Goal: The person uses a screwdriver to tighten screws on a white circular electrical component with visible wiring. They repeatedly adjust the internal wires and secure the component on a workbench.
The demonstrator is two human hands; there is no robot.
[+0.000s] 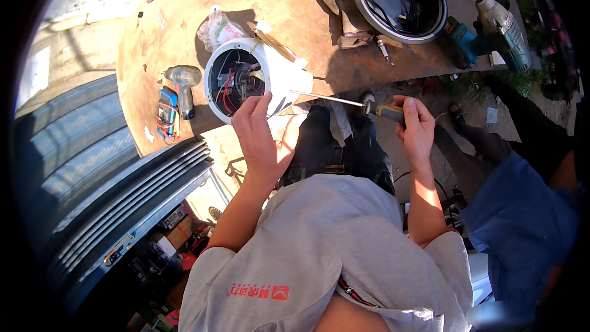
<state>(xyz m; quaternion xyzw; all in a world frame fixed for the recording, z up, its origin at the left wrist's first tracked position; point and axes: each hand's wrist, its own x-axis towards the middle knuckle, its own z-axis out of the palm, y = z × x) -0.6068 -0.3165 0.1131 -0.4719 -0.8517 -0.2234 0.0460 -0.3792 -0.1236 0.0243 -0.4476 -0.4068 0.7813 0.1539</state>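
My left hand (261, 138) is at the near rim of a white round housing (286, 83), its fingertips over the edge and its thumb apart along the outside. Inside the dark opening are red and other thin wires (228, 89) and a metal part (249, 80); my fingers hide some of the rim. In my right hand (416, 129) is a screwdriver (388, 111), its fingers closed round the dark handle. The long shaft points left, and its tip comes close to the housing's side without visibly entering the opening.
Left of the housing lie a small power drill (184, 89) and a blue meter with leads (166, 114). Behind it is a clear plastic bag (218, 27). Farther right are a round black-lined pot with cable (402, 0) and a teal impact wrench (485, 40). A person in blue (522, 215) is at right.
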